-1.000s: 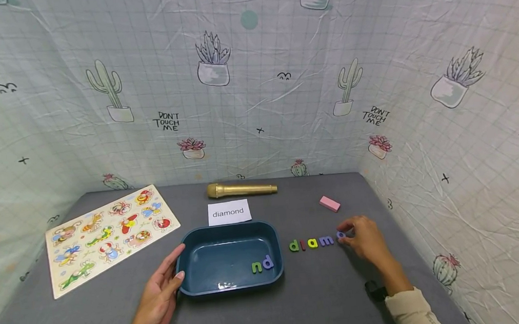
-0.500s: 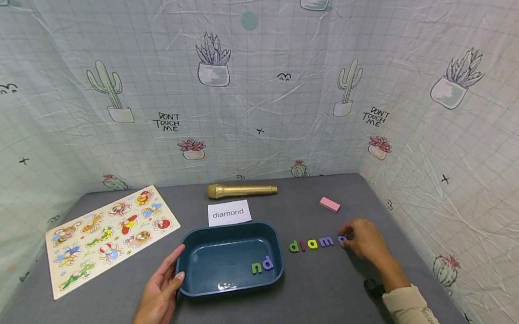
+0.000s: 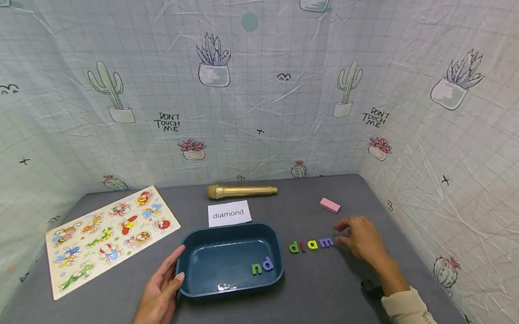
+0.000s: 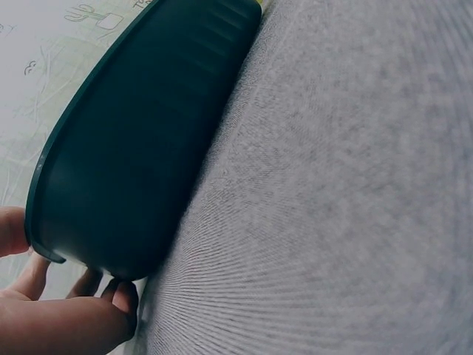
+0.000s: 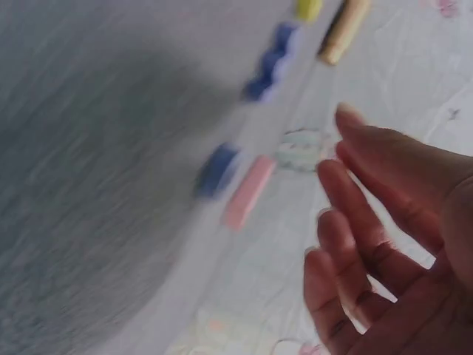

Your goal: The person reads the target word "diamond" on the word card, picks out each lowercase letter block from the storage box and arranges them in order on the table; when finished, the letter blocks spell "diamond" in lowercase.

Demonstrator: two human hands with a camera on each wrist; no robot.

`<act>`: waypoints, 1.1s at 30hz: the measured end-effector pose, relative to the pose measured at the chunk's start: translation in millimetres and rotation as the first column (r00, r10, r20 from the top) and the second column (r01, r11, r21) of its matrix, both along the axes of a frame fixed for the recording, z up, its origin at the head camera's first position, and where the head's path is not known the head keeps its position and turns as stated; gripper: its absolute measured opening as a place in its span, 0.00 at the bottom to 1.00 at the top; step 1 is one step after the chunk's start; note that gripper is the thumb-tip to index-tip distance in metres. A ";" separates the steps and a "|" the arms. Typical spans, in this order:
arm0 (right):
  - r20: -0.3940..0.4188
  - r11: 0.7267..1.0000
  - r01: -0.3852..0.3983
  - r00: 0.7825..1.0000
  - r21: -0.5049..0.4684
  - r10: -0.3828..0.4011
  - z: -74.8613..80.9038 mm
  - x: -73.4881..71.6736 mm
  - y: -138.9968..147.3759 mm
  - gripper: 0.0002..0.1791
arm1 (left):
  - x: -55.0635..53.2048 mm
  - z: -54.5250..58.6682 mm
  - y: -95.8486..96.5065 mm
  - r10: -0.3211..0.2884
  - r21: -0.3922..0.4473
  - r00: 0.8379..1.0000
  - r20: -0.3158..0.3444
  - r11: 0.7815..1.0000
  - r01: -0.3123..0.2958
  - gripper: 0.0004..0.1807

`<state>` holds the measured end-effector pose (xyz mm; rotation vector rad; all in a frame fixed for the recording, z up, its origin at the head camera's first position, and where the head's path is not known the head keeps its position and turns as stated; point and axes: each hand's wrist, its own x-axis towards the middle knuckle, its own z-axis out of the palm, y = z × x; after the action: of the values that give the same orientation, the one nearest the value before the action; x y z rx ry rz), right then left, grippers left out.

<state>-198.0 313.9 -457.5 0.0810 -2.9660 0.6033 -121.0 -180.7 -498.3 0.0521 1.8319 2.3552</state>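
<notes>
My left hand (image 3: 156, 297) holds the left end of a dark blue tray (image 3: 231, 291), with thumb and index finger at its rim; in the left wrist view the other fingers bend against the outer wall. Inside the tray lie a green letter n (image 3: 256, 269) and a purple letter d (image 3: 267, 263). On the right of the table, my right hand (image 3: 363, 240) hovers with loosely bent fingers and nothing between them. A blue-purple letter o (image 5: 219, 170) lies apart from it in the right wrist view, hidden in the head view. Left of that hand, letters spell "diam", ending in a purple m (image 3: 325, 242).
A white card (image 3: 229, 213) reading "diamond" lies behind the tray. A golden microphone (image 3: 242, 190) lies at the back. An insect puzzle board (image 3: 113, 236) is at the left, a pink block (image 3: 330, 205) at the back right. A printed curtain (image 3: 254, 106) surrounds the table.
My right hand has let go of the letter o and its fingers have parted, now covering that letter in the head view. My left hand and the tray have not moved.
</notes>
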 end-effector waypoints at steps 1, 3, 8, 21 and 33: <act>-0.026 1.000 -0.019 0.999 -0.012 0.019 2.2 0.6 -3.1 0.14 | 0.1 0.1 -0.2 0.000 -0.001 1.000 0.002 1.000 0.000 0.35; -0.086 0.997 -0.070 0.994 -0.036 0.067 7.0 2.2 -10.1 0.13 | 0.2 0.4 -0.5 0.002 -0.002 1.000 0.005 1.000 -0.002 0.35; -0.181 0.978 -0.180 0.970 -0.102 0.159 16.9 8.1 -29.3 0.12 | 0.4 1.6 -0.6 0.006 -0.012 1.000 0.022 1.000 -0.005 0.35; -0.255 0.909 -0.369 0.913 -0.193 0.317 40.9 22.5 -82.2 0.15 | -0.5 -0.2 0.7 0.005 -0.025 1.000 0.004 1.000 -0.005 0.35; -0.248 0.828 -0.501 0.860 -0.252 0.445 42.6 30.7 -125.0 0.15 | -0.9 -1.5 0.2 0.006 -0.013 1.000 -0.002 1.000 -0.007 0.35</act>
<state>-167.3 188.9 -414.9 0.8219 -2.6304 1.0462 -121.9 -180.5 -499.9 0.0466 1.8509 2.3479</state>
